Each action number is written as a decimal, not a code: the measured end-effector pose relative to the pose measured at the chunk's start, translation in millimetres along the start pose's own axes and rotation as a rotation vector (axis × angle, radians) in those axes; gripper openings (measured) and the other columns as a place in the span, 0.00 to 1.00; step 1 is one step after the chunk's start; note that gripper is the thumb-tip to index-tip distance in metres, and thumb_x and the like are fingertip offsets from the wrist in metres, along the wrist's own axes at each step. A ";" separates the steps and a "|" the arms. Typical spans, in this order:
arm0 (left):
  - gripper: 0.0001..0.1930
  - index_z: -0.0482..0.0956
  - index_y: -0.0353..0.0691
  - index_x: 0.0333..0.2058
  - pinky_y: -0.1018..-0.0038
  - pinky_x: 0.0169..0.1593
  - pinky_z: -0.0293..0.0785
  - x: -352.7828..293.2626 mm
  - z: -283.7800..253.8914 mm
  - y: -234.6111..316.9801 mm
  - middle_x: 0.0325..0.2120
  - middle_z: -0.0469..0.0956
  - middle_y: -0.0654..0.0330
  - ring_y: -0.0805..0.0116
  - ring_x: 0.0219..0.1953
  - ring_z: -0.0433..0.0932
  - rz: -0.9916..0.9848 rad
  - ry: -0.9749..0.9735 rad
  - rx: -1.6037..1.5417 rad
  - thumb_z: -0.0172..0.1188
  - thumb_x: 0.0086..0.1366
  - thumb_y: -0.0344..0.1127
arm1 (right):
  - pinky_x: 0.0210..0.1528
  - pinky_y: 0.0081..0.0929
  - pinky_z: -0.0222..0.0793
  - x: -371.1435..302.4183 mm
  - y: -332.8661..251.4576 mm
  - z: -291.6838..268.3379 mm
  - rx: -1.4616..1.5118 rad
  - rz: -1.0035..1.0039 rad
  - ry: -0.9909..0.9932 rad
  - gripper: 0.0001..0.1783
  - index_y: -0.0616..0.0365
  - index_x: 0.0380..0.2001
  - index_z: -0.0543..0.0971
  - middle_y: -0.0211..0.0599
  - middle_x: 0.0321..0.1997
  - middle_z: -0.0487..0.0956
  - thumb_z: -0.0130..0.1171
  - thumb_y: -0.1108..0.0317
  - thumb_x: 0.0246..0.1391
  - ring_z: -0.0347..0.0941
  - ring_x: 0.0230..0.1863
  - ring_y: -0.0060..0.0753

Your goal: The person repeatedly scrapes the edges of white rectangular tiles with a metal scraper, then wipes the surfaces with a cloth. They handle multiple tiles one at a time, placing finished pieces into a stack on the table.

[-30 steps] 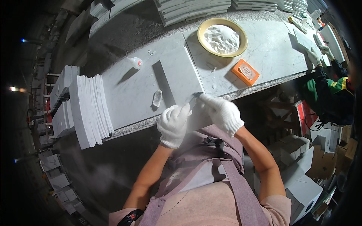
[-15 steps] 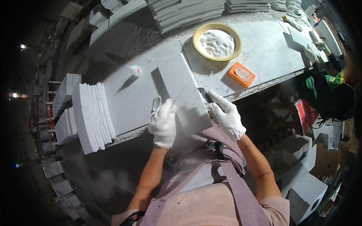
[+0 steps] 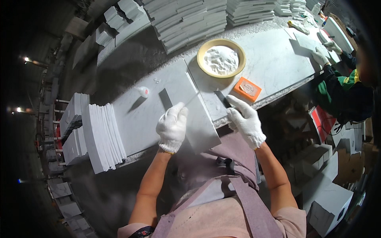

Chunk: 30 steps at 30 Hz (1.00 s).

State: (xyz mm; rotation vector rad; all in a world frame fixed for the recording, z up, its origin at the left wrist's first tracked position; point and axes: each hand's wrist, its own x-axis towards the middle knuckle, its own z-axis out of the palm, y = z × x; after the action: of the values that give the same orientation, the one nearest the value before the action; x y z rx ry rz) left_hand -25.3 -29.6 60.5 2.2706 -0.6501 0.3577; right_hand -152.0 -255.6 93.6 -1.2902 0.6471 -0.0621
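A rectangular pale grey marble tile (image 3: 200, 119) lies raised off the table, its near end past the front edge. At the tile's left edge, my gloved left hand (image 3: 172, 127) is closed on it, the fingers partly hidden behind the hand. My gloved right hand (image 3: 247, 123) is to the right of the tile, thumb and fingers closed around a dark flat blade (image 3: 221, 98) that points up and left. That blade stands apart from the tile's right edge. Its handle, if any, is hidden in the glove.
On the white marble table (image 3: 274, 59) are a yellow bowl (image 3: 201, 65) of white powder, an orange box (image 3: 248, 88) and a small white bottle (image 3: 142, 92). Stacked tiles stand left (image 3: 104, 137) and behind (image 3: 190, 23). At far right a co-worker's gloved hand (image 3: 320, 57) rests by another tile.
My right hand and the blade have shifted right, away from the tile's edge. My left hand stays at the tile's left edge. The view has tilted slightly.
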 end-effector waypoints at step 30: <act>0.36 0.66 0.46 0.72 0.53 0.67 0.72 90.8 57.8 -27.5 0.62 0.78 0.43 0.41 0.65 0.76 0.143 -0.246 0.472 0.61 0.70 0.53 | 0.62 0.38 0.77 123.0 16.4 -149.0 -0.953 -0.495 0.593 0.28 0.46 0.67 0.78 0.41 0.65 0.81 0.60 0.46 0.71 0.81 0.60 0.46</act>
State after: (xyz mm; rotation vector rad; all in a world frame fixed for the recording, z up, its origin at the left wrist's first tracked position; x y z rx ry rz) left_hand 68.9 -86.0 43.9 2.7536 -0.9370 0.3288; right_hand -127.1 -428.4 9.4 -2.3808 0.8835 -0.6215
